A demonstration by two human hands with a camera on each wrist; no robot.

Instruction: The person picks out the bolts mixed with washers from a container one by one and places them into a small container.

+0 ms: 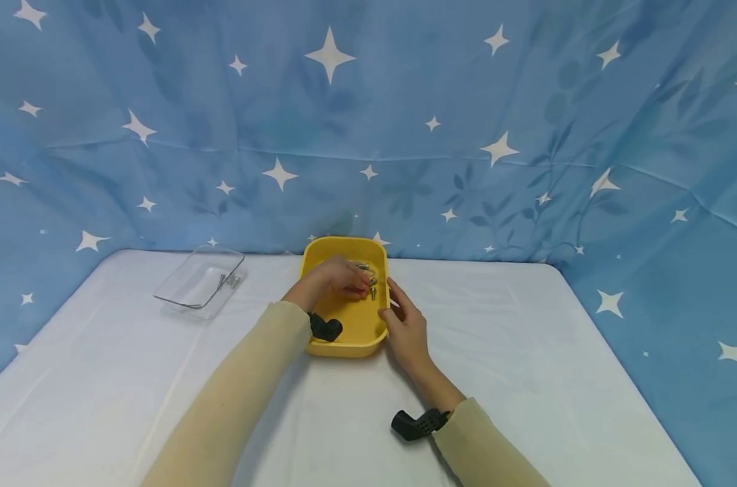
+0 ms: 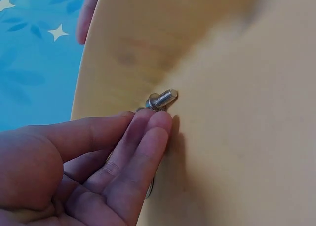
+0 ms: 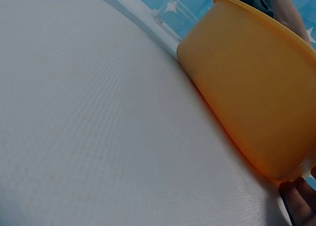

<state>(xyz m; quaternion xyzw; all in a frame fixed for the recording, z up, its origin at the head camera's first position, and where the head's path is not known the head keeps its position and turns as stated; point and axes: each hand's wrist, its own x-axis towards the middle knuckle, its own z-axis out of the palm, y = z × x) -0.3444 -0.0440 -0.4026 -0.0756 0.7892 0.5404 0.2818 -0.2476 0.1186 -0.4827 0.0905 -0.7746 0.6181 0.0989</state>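
My left hand [image 1: 340, 276] reaches into a yellow plastic bin [image 1: 346, 350]. In the left wrist view its bunched fingertips [image 2: 157, 124] meet at a silver bolt [image 2: 163, 100], whose threaded end points away. Whether they pinch it or only touch it is hidden. Several more small metal bolts [image 1: 373, 293] lie on the bin's floor by those fingers. At the bin's right side, my right hand [image 1: 407, 331] holds the wall, thumb at the rim and fingers along the outside. The right wrist view catches only its fingers [image 3: 298, 199] beside the bin's lower corner.
A clear rectangular container [image 1: 206, 308] with a few metal pieces [image 1: 229, 280] stands left of the bin on the white tabletop [image 1: 496, 352]. A blue star-patterned curtain [image 1: 344, 122] hangs behind the table. Black wrist cameras [image 1: 419, 425] are strapped to both wrists.
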